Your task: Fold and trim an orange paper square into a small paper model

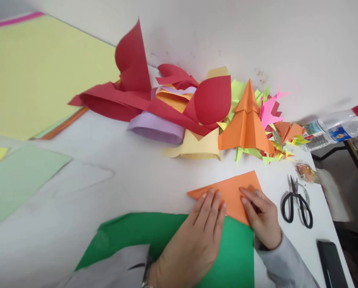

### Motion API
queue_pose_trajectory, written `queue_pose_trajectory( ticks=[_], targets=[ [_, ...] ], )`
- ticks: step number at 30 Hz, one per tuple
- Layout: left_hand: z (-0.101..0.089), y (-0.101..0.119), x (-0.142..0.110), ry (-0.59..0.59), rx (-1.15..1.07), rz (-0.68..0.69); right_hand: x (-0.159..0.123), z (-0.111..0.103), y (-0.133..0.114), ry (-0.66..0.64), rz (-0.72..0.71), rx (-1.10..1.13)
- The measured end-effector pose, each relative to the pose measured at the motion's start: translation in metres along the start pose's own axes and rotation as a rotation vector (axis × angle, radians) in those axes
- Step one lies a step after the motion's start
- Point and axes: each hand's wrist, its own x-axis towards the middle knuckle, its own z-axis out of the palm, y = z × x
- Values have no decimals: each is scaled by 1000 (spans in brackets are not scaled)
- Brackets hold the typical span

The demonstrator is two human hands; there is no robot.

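A folded orange paper sheet [230, 188] lies on the white table [131, 176], partly over a green sheet [155, 232]. My left hand [197, 236] lies flat on the orange paper's left part, fingers stretched out and close together. My right hand [261, 216] presses on the paper's right part, fingers extended along a fold. Neither hand grips anything.
Behind the orange paper sits a pile of folded paper planes [248, 120] and curled red, lilac and yellow scraps [167, 104]. Black scissors [296, 204] and a dark phone [332, 264] lie at the right. Two plastic bottles [335, 128] lie at the table's right edge. Large yellow sheets [37, 72] cover the far left.
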Motion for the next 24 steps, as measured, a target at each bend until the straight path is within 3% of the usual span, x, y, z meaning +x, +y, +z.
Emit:
queue_pose_trajectory(
  ticks=[11,24],
  targets=[
    [-3,0,-1,38,14,-85,-11,6,-11,-21,65,-34],
    [1,-3,-2,11,-36,-70,-11,6,-15,-34,6,-163]
  ],
)
